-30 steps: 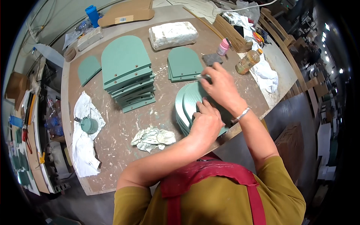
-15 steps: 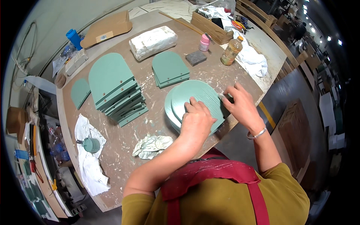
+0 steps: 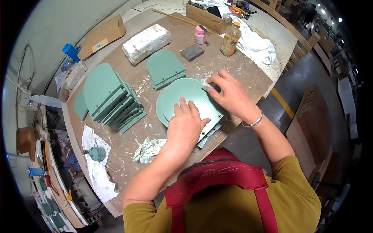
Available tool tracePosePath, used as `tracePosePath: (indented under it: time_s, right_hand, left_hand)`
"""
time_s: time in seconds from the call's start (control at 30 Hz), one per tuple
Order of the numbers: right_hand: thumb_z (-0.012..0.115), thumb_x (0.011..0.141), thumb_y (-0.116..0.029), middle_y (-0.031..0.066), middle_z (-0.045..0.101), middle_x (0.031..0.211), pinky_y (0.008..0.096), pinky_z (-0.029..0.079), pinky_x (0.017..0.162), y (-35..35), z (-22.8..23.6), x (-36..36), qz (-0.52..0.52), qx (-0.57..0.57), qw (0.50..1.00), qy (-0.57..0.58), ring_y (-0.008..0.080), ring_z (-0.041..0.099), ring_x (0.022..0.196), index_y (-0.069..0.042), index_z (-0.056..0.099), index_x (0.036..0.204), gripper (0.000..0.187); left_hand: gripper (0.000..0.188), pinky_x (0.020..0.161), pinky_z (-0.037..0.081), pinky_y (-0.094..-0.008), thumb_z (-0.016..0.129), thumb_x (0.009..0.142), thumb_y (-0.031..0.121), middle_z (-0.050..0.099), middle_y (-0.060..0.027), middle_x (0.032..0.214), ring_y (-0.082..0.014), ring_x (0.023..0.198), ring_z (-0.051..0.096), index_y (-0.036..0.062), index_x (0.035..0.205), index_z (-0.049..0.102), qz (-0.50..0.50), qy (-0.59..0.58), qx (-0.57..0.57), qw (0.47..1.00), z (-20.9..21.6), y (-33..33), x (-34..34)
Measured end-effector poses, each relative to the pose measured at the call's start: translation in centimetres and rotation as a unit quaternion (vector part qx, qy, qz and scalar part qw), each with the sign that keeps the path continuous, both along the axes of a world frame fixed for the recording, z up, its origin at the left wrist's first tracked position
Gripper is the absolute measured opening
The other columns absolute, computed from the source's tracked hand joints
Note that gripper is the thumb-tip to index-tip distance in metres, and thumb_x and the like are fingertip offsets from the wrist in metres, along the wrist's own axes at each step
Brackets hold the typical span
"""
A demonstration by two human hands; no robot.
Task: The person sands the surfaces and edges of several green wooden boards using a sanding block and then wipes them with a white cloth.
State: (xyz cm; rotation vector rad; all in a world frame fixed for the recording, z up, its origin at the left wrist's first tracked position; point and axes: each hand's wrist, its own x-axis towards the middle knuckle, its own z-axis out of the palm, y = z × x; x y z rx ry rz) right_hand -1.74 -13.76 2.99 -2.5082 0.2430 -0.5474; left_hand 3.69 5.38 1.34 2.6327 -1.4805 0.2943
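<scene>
A green rounded-end panel (image 3: 204,106) lies on top of similar panels near the table's right front edge. Two dark holes show along its straight edge. My left hand (image 3: 183,124) rests on this panel with its fingers spread. At the panel's far right rim, my right hand (image 3: 232,93) pinches a small whitish pad (image 3: 207,86); its exact kind is hard to make out. A tall stack of green panels (image 3: 101,83) stands to the left, and a smaller stack (image 3: 165,66) lies beyond my hands.
A crumpled cloth (image 3: 149,150) lies by my left forearm. Farther left, a green-stained jar (image 3: 97,153) sits on a white cloth (image 3: 95,176). Toward the back are a wrapped white bundle (image 3: 147,42), a grey block (image 3: 192,52), a pink bottle (image 3: 200,35) and a drink bottle (image 3: 230,40).
My right hand has slid with the pad from the panel's right side to its far rim. The top panel is turned, its holed edge now showing at the near right. The view has shifted slightly.
</scene>
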Motion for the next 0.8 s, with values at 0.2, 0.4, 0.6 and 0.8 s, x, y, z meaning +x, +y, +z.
tracePosePath:
  time_s: [0.2,0.4,0.6,0.8]
  right_hand:
    - [0.068,0.087,-0.014,0.0143,0.053,0.093,0.043,0.049,0.077,0.4,0.5,-6.7,0.015,-0.037,0.999,0.014,0.0353,0.058,0.089,-0.005,0.063,0.098,0.015]
    - [0.068,0.088,-0.012,0.0111,0.054,0.094,0.0348,0.049,0.072,-2.5,1.9,-11.6,0.02,0.087,0.993,0.077,0.028,0.06,0.084,-0.004,0.065,0.106,0.02]
    - [0.068,0.09,-0.008,0.007,0.061,0.105,0.028,0.048,0.079,-4.3,1.4,-9.0,0.073,0.228,0.971,0.003,0.0164,0.058,0.092,-0.002,0.064,0.117,0.028]
    - [0.062,0.098,-0.016,0.0016,0.064,0.112,0.0245,0.047,0.085,-5.7,-0.4,-8.1,0.063,0.596,0.794,-0.096,0.0083,0.057,0.098,-0.003,0.061,0.125,0.03]
  left_hand:
    - [0.066,0.079,0.059,-0.038,0.071,0.086,0.045,0.06,-0.0309,0.125,-0.0366,0.107,0.065,-0.0101,0.121,0.06,0.008,0.019,0.003,1.0,0.8,0.3,-0.2]
    - [0.064,0.08,0.059,-0.039,0.072,0.085,0.045,0.06,-0.0285,0.126,-0.0356,0.106,0.066,-0.0079,0.12,0.061,0.018,0.027,0.017,0.999,1.3,0.0,-0.4]
    - [0.053,0.083,0.057,-0.0407,0.072,0.088,0.039,0.064,-0.0215,0.122,-0.0353,0.102,0.067,-0.0006,0.121,0.063,0.035,0.071,0.039,0.996,3.7,0.2,0.8]
    - [0.033,0.09,0.053,-0.0388,0.069,0.091,0.017,0.07,-0.0173,0.113,-0.0322,0.104,0.068,0.0022,0.12,0.067,0.197,0.208,-0.148,0.947,1.0,8.3,4.4]
